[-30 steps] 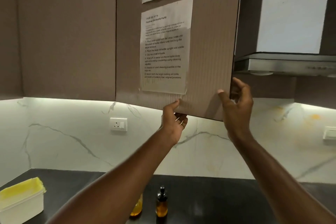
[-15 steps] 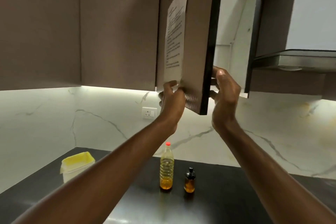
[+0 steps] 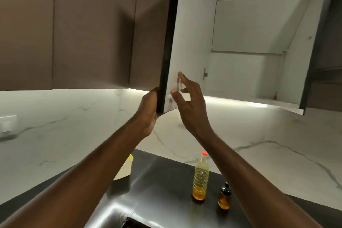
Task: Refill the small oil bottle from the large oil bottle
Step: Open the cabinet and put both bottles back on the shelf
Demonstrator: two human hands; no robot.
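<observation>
The large oil bottle [image 3: 200,177], clear plastic with a red cap and a low level of amber oil, stands upright on the dark countertop [image 3: 162,187]. Just right of it stands the small amber oil bottle [image 3: 224,197] with a black dropper cap. Both hands are raised well above them at an open wall cabinet door [image 3: 168,42]. My left hand [image 3: 149,111] grips the door's lower edge. My right hand [image 3: 188,105] hovers with fingers spread against the door's white inner face.
The cabinet interior [image 3: 246,46] shows white shelves with nothing visible on them. A white tub with a yellow lid [image 3: 127,166] sits on the counter behind my left forearm. A wall socket [image 3: 7,126] is at far left on the marble backsplash.
The cabinet door has swung from nearly closed to wide open, exposing the white shelves. My right hand has let go of the door edge and spread its fingers. The camera view shifted left.
</observation>
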